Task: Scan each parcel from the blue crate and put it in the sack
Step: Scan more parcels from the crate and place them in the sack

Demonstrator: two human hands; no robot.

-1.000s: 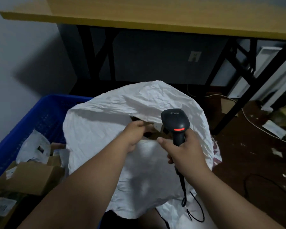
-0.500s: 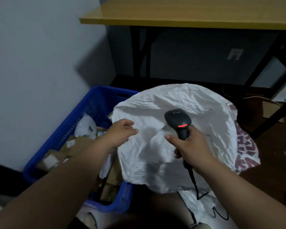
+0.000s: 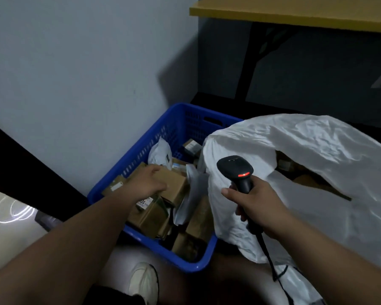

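A: Which way is the scanner pointing?

B: Its head is sitting uppermost with the red light glowing on the side facing the camera, and the handle is running down and toward the viewer into the right hand. So the long axis is standing nearly upright, leaning a little up and to the left. The scan window itself is facing away, so I cannot tell exactly where it is aiming. The cable is trailing down from the fist.

A: And the right hand?

B: It is clenching the handle, thumb stretching out to the left.

A: The left hand?

B: It is reaching into the blue crate and lying on top of a brown cardboard parcel. Fingers are curling over the box's top, but whether they are actually gripping it, I cannot tell.

A: What is the crate holding?

B: Brown boxes with labels, crowding together, plus a white poly mailer standing against the far wall.

A: And the sack?

B: The white sack is slumping just beside the crate on the right, overlapping its rim. Its mouth is gaping, with brown cardboard showing inside.
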